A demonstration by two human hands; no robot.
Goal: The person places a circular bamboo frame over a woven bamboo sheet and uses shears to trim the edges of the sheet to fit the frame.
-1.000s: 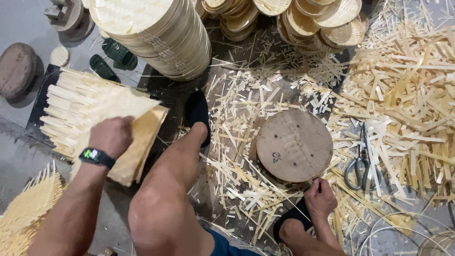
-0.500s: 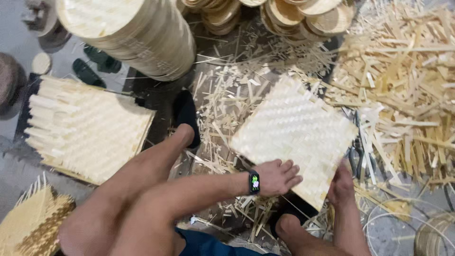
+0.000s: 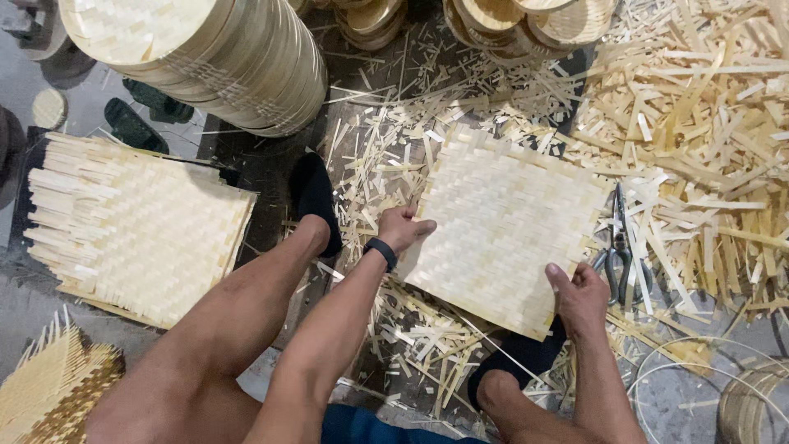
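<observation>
Squarely Held: Two Hands Steady a Woven Bamboo Mat

Plainly, both hands are on the same thing. The left hand (image 3: 404,228), with a dark band at its wrist, presses its fingers onto the left edge of a square woven mat (image 3: 505,226), palm down and fingers spread flat over the weave. The right hand (image 3: 579,298) grips the mat's near right edge, thumb on top and the other fingers tucked beneath, so it is closed on the mat rather than merely resting on it. Holding opposite edges seems to keep the thin, springy sheet flat and level.

Both forearms reach forward between the knees, the left crossing over the thigh, the right coming up almost straight from below. The person appears to sit low, with a black-socked left foot (image 3: 316,197) planted just left of the mat and the right foot (image 3: 518,362) partly tucked beneath its near corner.

The mat lies tilted like a diamond over the littered floor (image 3: 271,164), among loose bamboo strips (image 3: 707,123). A pair of scissors (image 3: 622,247) lies just beside the mat's right edge, close to the right hand. Farther left sits a stack of similar woven squares (image 3: 136,226), well apart from the hands. Stacked round bamboo lids (image 3: 197,57) stand at the top left, with more at the top centre.
</observation>
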